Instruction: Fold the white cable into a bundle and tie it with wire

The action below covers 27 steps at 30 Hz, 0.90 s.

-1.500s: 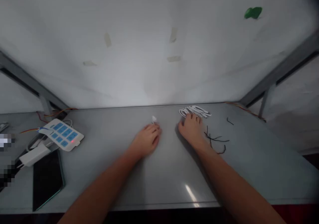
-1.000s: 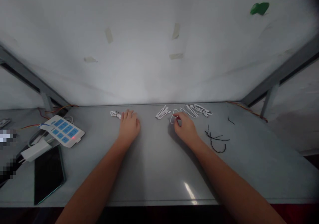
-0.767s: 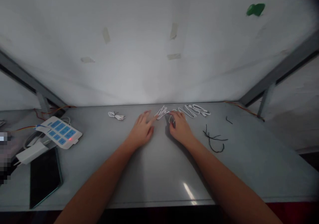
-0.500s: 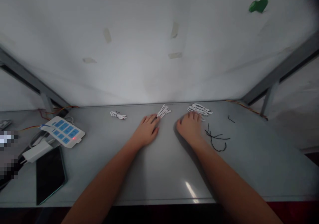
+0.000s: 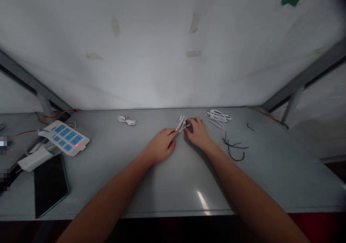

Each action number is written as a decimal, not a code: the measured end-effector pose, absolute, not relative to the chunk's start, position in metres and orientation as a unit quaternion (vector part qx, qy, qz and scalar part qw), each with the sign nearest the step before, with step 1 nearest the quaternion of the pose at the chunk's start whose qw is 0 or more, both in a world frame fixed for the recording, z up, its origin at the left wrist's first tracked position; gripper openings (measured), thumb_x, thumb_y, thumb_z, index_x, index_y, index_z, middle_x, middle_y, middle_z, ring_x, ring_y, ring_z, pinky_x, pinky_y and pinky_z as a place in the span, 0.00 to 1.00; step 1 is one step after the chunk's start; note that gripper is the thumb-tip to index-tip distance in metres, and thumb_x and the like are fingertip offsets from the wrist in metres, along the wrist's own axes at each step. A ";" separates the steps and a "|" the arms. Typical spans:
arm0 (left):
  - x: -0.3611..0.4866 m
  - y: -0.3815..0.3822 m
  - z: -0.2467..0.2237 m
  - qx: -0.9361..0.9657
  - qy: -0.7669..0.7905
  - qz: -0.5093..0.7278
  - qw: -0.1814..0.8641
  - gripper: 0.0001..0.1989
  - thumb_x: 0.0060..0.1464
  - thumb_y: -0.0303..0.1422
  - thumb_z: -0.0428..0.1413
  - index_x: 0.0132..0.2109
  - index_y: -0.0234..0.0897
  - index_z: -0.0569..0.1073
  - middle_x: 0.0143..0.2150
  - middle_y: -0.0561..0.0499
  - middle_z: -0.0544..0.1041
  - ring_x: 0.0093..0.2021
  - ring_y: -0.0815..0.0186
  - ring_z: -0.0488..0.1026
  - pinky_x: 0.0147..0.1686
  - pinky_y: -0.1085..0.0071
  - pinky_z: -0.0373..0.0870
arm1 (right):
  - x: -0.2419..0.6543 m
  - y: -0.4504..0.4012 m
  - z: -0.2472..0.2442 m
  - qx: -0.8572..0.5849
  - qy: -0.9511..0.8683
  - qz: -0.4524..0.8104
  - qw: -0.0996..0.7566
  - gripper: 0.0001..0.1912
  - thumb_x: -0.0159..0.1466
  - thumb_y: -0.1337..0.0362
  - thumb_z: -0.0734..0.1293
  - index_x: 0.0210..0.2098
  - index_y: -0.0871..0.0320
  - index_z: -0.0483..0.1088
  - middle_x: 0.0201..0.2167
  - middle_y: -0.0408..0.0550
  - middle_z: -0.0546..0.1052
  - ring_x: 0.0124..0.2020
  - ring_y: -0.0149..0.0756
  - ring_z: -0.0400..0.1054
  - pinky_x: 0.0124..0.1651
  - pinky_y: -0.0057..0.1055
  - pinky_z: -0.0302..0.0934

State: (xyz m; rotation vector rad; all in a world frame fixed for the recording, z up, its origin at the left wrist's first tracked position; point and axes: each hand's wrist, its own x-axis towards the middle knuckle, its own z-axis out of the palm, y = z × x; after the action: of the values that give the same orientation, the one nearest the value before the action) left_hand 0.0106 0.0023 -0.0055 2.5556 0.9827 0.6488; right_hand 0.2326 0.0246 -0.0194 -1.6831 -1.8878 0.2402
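Far left on the grey metal table (image 5: pixel 167 185): a flat black tablet with a dark glassy screen (image 5: pixel 50 185) lies near the front edge, and behind it a white power strip with blue sockets and a small red light (image 5: pixel 65 141) rests at an angle, with a white adapter block (image 5: pixel 35 159) between them. Further along, near the back wall, a small white cable coil tied with a black twist tie (image 5: pixel 127 120) lies alone, well apart from both hands. At centre the left hand (image 5: pixel 161 147) rests palm-down on the table, fingers loosely curled, fingertips touching the near end of a short bundle of folded white cable (image 5: pixel 181 123). This bundle is thin, glossy, doubled into several parallel strands, and lies near the back of the table between the two hands. The right hand (image 5: pixel 198 133) pinches its other end between thumb and fingers, a narrow closed grip. To the right, a looser heap of white cable loops (image 5: pixel 217 116) lies just beyond the right hand. Nearer the front, several loose black twist ties (image 5: pixel 233 149) are scattered, with one further black tie (image 5: pixel 250 127) apart.
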 end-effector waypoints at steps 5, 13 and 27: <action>0.009 0.005 -0.005 0.851 0.375 0.285 0.233 0.16 0.63 0.28 0.51 0.57 0.36 0.73 0.55 0.41 0.76 0.57 0.56 0.73 0.61 0.56 0.69 | 0.239 0.026 -0.013 -0.624 -0.720 0.143 0.269 0.17 0.60 0.65 0.71 0.50 0.56 0.73 0.51 0.55 0.74 0.53 0.51 0.66 0.57 0.50 0.59; 0.002 0.025 -0.013 0.652 0.499 0.384 0.422 0.11 0.56 0.35 0.61 0.46 0.38 0.75 0.37 0.49 0.80 0.38 0.62 0.78 0.42 0.64 0.75 | 0.230 0.020 -0.006 -0.525 -0.775 0.214 0.281 0.03 0.62 0.66 0.71 0.36 0.57 0.72 0.38 0.49 0.74 0.42 0.40 0.66 0.47 0.36 0.60; -0.001 0.022 -0.005 0.600 0.460 0.395 0.523 0.22 0.48 0.41 0.68 0.48 0.37 0.75 0.42 0.47 0.82 0.43 0.60 0.80 0.48 0.61 0.75 | 0.221 0.010 0.012 -0.473 -0.717 0.385 0.338 0.14 0.71 0.56 0.62 0.41 0.58 0.76 0.35 0.46 0.79 0.34 0.35 0.67 0.38 0.31 0.58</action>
State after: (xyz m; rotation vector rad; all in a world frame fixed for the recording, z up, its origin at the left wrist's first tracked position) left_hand -0.0015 0.0221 -0.0055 1.4365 1.1007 0.9460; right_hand 0.2211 0.0104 0.0117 -1.2313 -1.8682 1.0043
